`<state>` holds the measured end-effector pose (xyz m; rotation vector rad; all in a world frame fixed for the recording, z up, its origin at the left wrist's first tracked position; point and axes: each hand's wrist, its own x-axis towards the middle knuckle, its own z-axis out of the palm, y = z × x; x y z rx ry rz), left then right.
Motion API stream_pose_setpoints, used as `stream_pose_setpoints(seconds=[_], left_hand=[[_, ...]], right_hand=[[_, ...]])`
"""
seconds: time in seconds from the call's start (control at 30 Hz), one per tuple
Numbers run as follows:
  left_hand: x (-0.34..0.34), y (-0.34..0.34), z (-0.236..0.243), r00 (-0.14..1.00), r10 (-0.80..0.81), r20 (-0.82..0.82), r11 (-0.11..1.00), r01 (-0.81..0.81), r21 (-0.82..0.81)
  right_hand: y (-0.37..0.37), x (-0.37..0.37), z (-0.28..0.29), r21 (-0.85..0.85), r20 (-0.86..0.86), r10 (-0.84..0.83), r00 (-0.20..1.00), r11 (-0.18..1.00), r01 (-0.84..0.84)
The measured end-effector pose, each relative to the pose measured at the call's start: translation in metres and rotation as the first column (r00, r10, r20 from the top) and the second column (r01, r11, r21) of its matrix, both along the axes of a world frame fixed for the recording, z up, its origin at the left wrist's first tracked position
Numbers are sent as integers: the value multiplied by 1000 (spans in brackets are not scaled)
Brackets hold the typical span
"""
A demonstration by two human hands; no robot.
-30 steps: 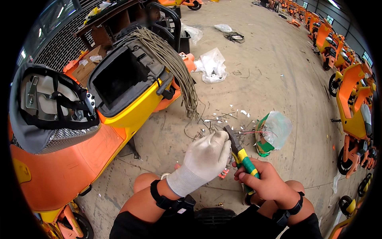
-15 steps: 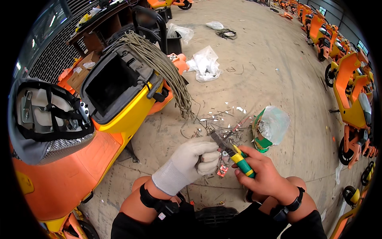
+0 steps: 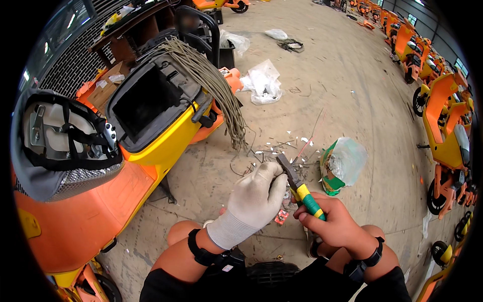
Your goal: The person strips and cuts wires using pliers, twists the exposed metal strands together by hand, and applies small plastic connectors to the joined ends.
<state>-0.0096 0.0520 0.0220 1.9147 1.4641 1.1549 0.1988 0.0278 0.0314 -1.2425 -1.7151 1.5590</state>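
My left hand (image 3: pixel 254 201), in a white knit glove, is pinched beside the jaws of the pliers; whatever its fingertips hold is too small to make out. My right hand (image 3: pixel 333 226), bare, grips the green and yellow handles of the pliers (image 3: pixel 311 201), whose dark head points up and leftward. A thin red-tipped wire (image 3: pixel 303 150) shows beyond the jaws. Below them lie a small red packet (image 3: pixel 281 217) and scattered cut bits (image 3: pixel 264 152) on the concrete floor. A torn green and clear bag (image 3: pixel 342 163) stands to the right.
An orange and yellow scooter (image 3: pixel 85 211) fills the left, carrying an open bin (image 3: pixel 146 105), a coil of rope (image 3: pixel 211 85) and a grey bag (image 3: pixel 60 141) of metal parts. Rows of scooters (image 3: pixel 443 131) line the right. White plastic bags (image 3: pixel 264 80) lie on the floor ahead.
Half a second ago my left fingers were curled lower, apart from the jaws; they have risen to a pinch beside them. The pliers' head has shifted slightly up and right.
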Motion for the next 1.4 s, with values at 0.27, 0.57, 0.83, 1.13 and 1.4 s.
stream_pose_setpoints(seconds=[0.27,0.57,0.83,1.13,1.4], left_hand=[[-6,-1,8,887,3,462,882,216,-420],[-23,10,-3,202,433,879,450,796,-404],[-18,9,3,491,163,856,605,636,-480],[-6,-3,2,999,-32,-33,995,35,94],[-4,-1,5,859,-8,512,896,233,-377]], right_hand=[[-3,-3,-8,253,43,-13,999,967,2],[2,-3,-12,372,85,14,996,927,-45],[5,-1,-2,199,12,-1,1000,980,-1],[1,1,4,18,-72,67,995,998,-66],[-1,3,-4,223,-5,35,999,974,-33]])
